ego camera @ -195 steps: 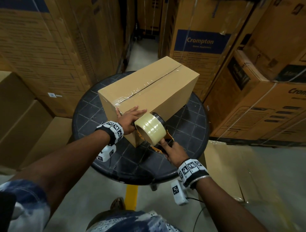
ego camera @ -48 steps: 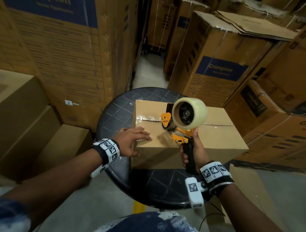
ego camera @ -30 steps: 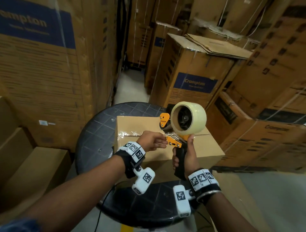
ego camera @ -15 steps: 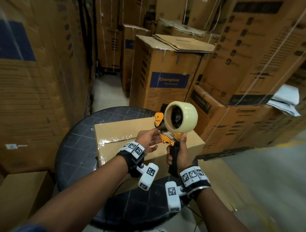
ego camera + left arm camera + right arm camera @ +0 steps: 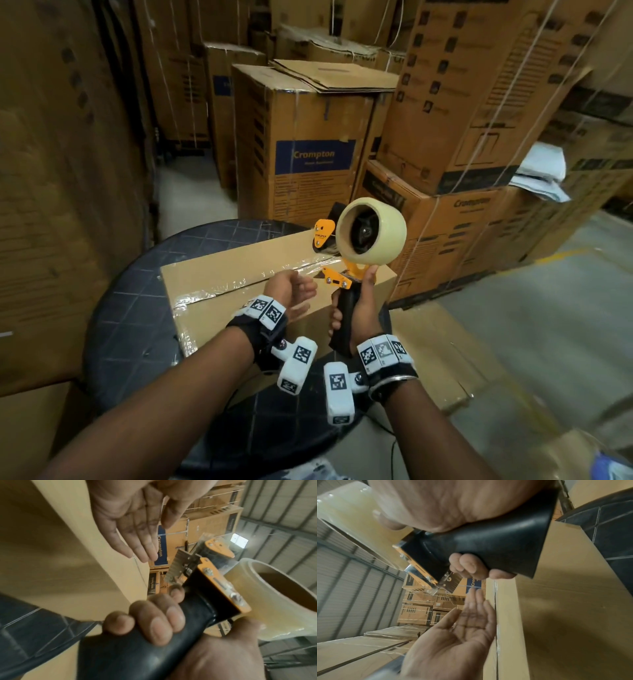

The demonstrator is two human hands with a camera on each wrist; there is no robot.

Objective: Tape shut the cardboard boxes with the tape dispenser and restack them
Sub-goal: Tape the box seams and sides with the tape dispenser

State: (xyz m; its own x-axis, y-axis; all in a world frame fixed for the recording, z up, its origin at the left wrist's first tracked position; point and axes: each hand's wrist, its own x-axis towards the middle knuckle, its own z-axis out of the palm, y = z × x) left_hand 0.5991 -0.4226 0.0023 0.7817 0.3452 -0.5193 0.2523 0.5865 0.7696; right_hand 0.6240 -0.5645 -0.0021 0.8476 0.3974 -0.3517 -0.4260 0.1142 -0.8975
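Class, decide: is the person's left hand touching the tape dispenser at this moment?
Apart. The left wrist view shows the left hand open, with background boxes visible between its fingertips and the tape dispenser, which the right hand grips.

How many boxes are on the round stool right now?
1. A single cardboard box sits on the black round stool, clear tape along its top seam. The right hand holds the tape dispenser above it; the left hand is open alongside.

I see the tape dispenser (image 5: 356, 260) held upright at two o'clock of centre, orange frame, black handle, cream tape roll (image 5: 371, 231) on top. The plain cardboard box (image 5: 239, 277) lies at centre, clear tape along its top seam.
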